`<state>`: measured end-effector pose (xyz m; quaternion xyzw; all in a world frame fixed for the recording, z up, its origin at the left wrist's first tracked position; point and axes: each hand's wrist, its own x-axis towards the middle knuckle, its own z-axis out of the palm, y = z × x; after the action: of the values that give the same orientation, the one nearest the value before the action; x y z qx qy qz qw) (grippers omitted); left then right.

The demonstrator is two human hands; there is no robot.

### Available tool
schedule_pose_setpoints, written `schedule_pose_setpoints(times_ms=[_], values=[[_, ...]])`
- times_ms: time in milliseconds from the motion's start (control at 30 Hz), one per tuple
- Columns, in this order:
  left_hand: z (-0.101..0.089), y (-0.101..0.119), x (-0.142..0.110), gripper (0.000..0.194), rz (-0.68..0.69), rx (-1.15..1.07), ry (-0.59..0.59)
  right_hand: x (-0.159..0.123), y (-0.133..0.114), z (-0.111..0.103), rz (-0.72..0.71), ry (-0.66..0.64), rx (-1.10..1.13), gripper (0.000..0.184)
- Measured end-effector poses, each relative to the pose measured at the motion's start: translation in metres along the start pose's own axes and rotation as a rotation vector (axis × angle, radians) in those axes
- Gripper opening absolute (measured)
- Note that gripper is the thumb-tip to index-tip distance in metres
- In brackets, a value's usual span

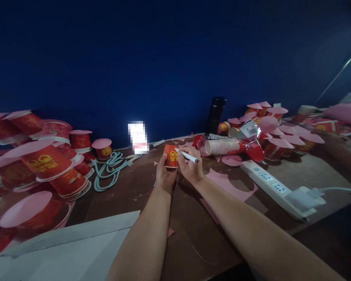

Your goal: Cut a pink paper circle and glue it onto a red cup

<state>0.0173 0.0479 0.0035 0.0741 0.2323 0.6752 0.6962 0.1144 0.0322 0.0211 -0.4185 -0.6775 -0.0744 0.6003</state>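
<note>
The left hand has its grip curled around a smooth red paper cup over the brown surface, likely to keep it still. The right hand has its grip pinched on a thin white pen, slanted at the cup. Right of the cup lie round stacked cups; left of it, a loopy, bendy cord.

Open tabletop separates the left hand from the coiled cable; a power strip obstructs the right.
</note>
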Motion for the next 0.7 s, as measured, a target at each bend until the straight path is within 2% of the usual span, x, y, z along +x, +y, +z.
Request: schedule_pose_setpoints(times_ms=[200,367,700], values=[[-0.0012,-0.001,0.0015,0.014,-0.031,-0.006,-0.028,-0.0004,-0.0016,0.0012,-0.031,-0.016,0.013,0.008],[-0.0003,-0.001,0.0007,0.006,-0.031,0.006,-0.001,-0.0025,-0.0022,0.0034,-0.062,-0.048,0.019,0.008],[0.0023,-0.0013,-0.0013,0.003,-0.027,0.004,0.027,-0.0033,-0.0011,0.0044,-0.044,-0.07,-0.007,0.011]])
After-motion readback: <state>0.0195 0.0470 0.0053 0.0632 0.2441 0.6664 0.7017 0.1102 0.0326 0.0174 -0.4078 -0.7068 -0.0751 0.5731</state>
